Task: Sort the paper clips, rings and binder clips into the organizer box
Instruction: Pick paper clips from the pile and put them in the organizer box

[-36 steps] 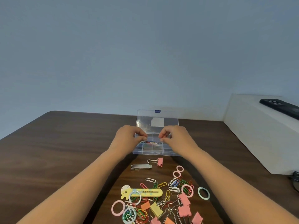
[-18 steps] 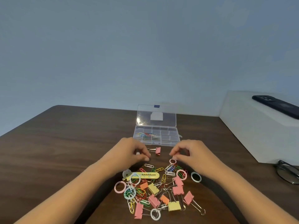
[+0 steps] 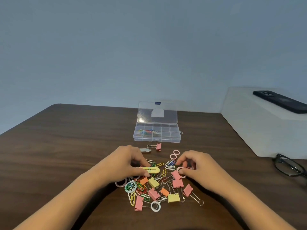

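box: (image 3: pixel 174 140) lid up, at 12 o'clock of the pile, well apart from both hands; open side faces the person, likely for easy drops.
in box: paper clips (image 3: pixel 147 131) in the left-side compartments only, so sorting looks barely begun.
pile: (image 3: pixel 156 186) mixed clips and rings loose on the worktop (image 3: pixel 66 146), right in front of the person, so both hands can pick at once.
left hand: (image 3: pixel 126 163) at 9 o'clock of the pile, palm down, fingers curled. Narrow gap between index tip and thumb, straddling the yellow clip (image 3: pixel 152 170). Real grip: cannot tell.
right hand: (image 3: pixel 197 166) at 3 o'clock of the pile, fingers curled. Thumb tip rests on a pink ring (image 3: pixel 181 170), index tip just above loose clips, narrow gap. Pinch or mere touch: cannot tell.
step: judged as picking the next pieces, nothing lifted yet.
strays: pink binder clip (image 3: pixel 158 146) alone between pile and box.
off-task: phone (image 3: pixel 280 102) at 2 o'clock, glasses (image 3: pixel 289 166) at 3 o'clock.
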